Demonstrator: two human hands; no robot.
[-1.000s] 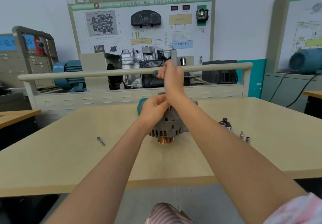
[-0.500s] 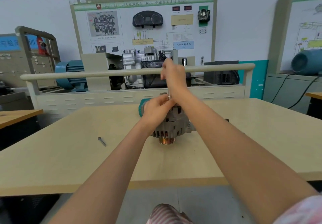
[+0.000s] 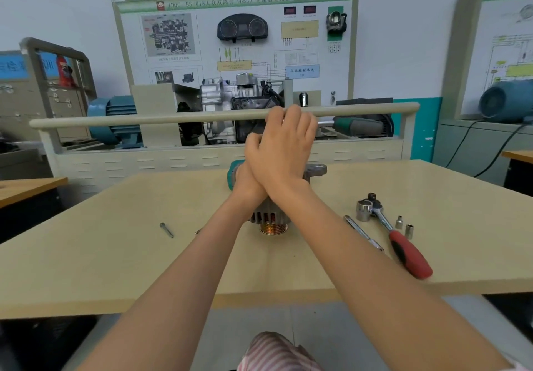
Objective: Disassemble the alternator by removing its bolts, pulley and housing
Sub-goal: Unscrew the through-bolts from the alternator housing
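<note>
On pale wood table (image 3: 115, 255), ribbed metal alternator (image 3: 264, 217), both hands' grips hidden.

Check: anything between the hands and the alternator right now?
Nothing visible. Both hands are already over the alternator: the right hand lies on top of the left hand, hiding the contact. The ratchet, sockets and loose bolt lie on the table, off to the sides.

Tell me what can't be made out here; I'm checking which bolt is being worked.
Head view only:
- Top of the grey finned alternator: covered by both hands.
- Right hand hides the left hand; neither grip is visible.
- Which bolt: hidden.
- Two small silver sockets: sizes too small to read.
</note>
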